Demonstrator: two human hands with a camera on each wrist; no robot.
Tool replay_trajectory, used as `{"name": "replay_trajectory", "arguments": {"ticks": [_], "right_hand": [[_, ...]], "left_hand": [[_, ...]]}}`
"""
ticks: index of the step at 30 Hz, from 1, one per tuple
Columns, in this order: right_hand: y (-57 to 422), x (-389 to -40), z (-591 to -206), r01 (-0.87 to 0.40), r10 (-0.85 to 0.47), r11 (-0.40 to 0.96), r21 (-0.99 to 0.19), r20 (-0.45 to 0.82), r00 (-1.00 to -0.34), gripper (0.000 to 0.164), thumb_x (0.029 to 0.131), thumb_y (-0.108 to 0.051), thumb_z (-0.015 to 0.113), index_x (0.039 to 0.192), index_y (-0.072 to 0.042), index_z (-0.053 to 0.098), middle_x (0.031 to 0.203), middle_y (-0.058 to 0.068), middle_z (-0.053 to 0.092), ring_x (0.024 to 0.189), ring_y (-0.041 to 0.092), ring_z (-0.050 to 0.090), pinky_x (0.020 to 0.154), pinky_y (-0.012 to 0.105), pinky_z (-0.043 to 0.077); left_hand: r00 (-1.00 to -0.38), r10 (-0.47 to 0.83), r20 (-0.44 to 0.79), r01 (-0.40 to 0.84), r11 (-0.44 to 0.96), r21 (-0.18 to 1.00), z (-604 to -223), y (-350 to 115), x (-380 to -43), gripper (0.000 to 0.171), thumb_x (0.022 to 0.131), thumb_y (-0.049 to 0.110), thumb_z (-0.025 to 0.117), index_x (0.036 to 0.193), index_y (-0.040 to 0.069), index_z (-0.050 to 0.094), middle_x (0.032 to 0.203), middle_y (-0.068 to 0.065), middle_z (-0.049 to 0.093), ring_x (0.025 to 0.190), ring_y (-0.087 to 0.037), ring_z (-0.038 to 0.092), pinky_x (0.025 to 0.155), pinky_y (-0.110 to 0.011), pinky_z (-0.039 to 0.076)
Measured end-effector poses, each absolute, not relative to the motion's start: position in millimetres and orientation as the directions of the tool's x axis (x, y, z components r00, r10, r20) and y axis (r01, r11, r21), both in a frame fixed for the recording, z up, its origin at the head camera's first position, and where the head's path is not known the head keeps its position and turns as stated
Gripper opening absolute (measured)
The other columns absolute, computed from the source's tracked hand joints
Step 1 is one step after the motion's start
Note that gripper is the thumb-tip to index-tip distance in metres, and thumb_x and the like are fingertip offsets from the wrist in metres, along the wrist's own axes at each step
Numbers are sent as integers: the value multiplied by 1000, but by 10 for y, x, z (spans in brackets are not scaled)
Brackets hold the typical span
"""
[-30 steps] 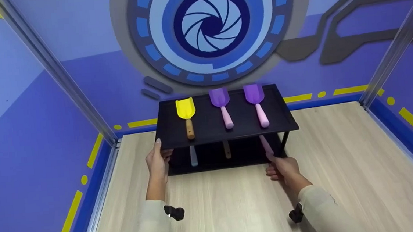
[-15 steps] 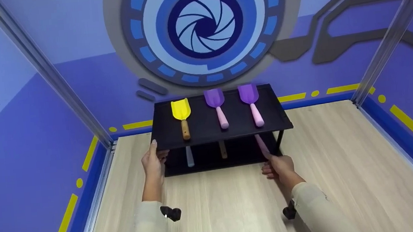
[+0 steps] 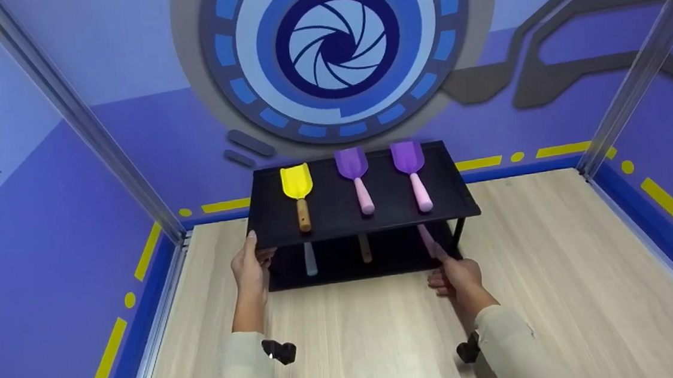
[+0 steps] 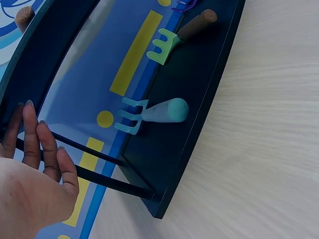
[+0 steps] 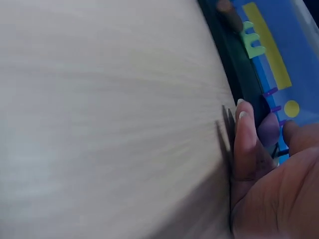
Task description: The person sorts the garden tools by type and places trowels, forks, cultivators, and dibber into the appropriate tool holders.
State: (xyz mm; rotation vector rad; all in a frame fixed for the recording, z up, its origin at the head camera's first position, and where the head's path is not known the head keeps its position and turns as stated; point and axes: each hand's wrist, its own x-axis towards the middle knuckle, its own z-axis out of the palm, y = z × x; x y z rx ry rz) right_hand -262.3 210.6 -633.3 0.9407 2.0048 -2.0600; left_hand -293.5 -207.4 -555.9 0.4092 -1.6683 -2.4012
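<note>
A black two-tier rack (image 3: 331, 198) stands before me. At its left front corner my left hand (image 3: 249, 274) holds the upper tier, thumb at the rim and fingers below it; in the left wrist view those fingers (image 4: 47, 144) look fairly straight beside the posts. By the lower tier's right front edge, my right hand (image 3: 463, 275) lies with thumb stretched along a pink-purple hand fork (image 3: 427, 240) and fingers low in front of the rim. In the right wrist view the fork's handle end (image 5: 269, 129) shows between thumb and fingers, its head partly hidden.
On the upper tier lie a yellow scoop (image 3: 297, 183) with a wooden handle and two purple scoops (image 3: 351, 164) with pink handles. Below are a light-blue hand fork (image 4: 154, 112) and a green one (image 4: 167, 45). Patterned walls (image 3: 140, 132) enclose the wooden table (image 3: 372, 342).
The head view shifts slightly. My right thumb straightens a little along the fork's handle end; the left hand keeps its place at the rack's corner.
</note>
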Motion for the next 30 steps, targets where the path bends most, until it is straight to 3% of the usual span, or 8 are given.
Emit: {"name": "replay_trajectory", "arguments": {"ticks": [14, 30], "right_hand": [[2102, -2610, -6339, 476, 295, -129, -870, -492, -819, 63, 99, -54, 73, 92, 9, 70, 67, 9, 75, 57, 16, 73, 52, 32, 61], [2120, -2623, -6317, 487, 291, -139, -862, -506, -812, 66, 98, -57, 72, 92, 9, 73, 67, 9, 76, 59, 17, 75, 55, 34, 63]], "left_hand": [[-945, -303, -122, -11, -344, 939, -5591, -2098, -2944, 44, 110, 43, 58, 77, 18, 72, 77, 3, 73, 87, -18, 64, 89, -36, 40], [-931, -349, -106, -11, -262, 965, -5608, -2073, -2969, 45, 110, 45, 58, 76, 20, 73, 75, 5, 75, 84, -17, 67, 87, -37, 45]]}}
